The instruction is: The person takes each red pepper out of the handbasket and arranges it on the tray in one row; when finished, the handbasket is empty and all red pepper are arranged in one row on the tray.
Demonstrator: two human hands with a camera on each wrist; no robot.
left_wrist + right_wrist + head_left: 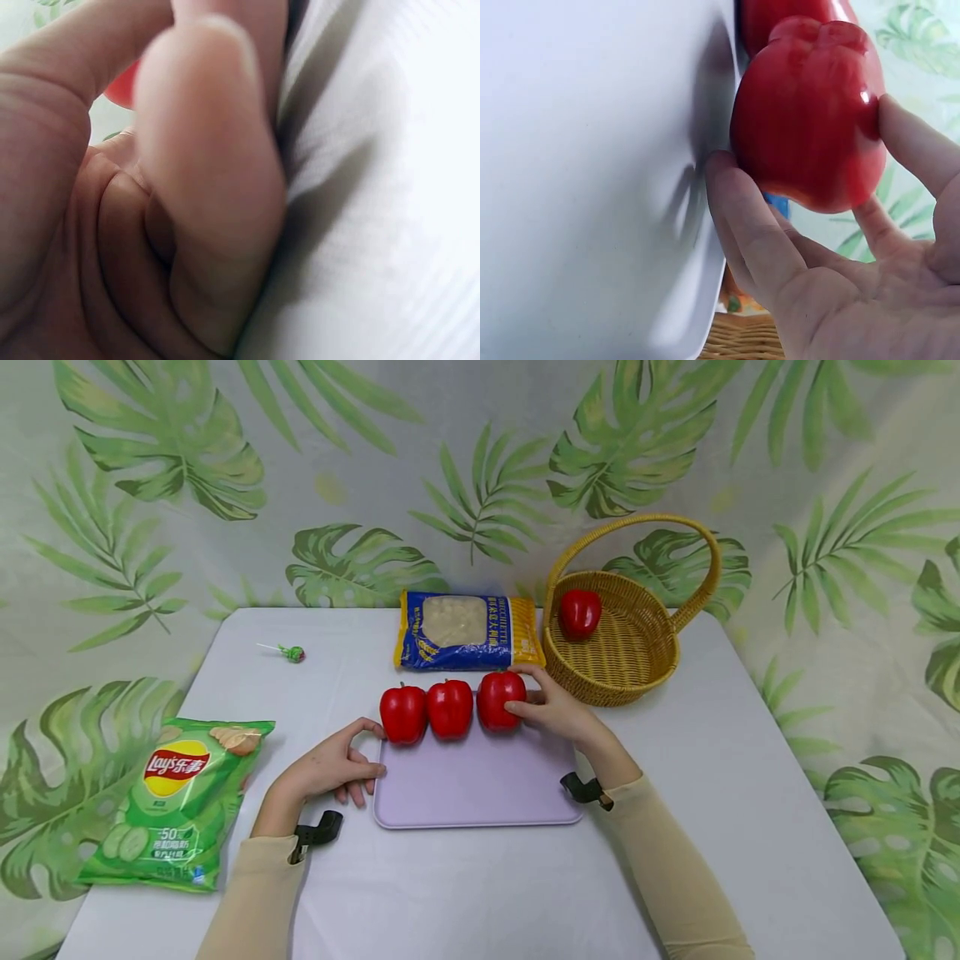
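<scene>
Three red bell peppers stand in a row along the far edge of a pale lilac tray (480, 785): a left one (403, 715), a middle one (450, 710) and a right one (498, 702). My right hand (558, 706) grips the right pepper (810, 120) from its right side, thumb at the front and fingers behind. At the tray's left edge is my left hand (330, 764), thumb tip on the rim and index fingertip right by the left pepper. In the left wrist view, the loosely bent fingers (210, 150) of that hand fill much of the picture.
A wicker basket (615, 672) with a tall handle stands behind right, holding another red pepper (580, 613). A blue and yellow pasta bag (465, 631) lies behind the tray. Left are a green chip bag (176, 810) and a lollipop (292, 653) on the white table (465, 893).
</scene>
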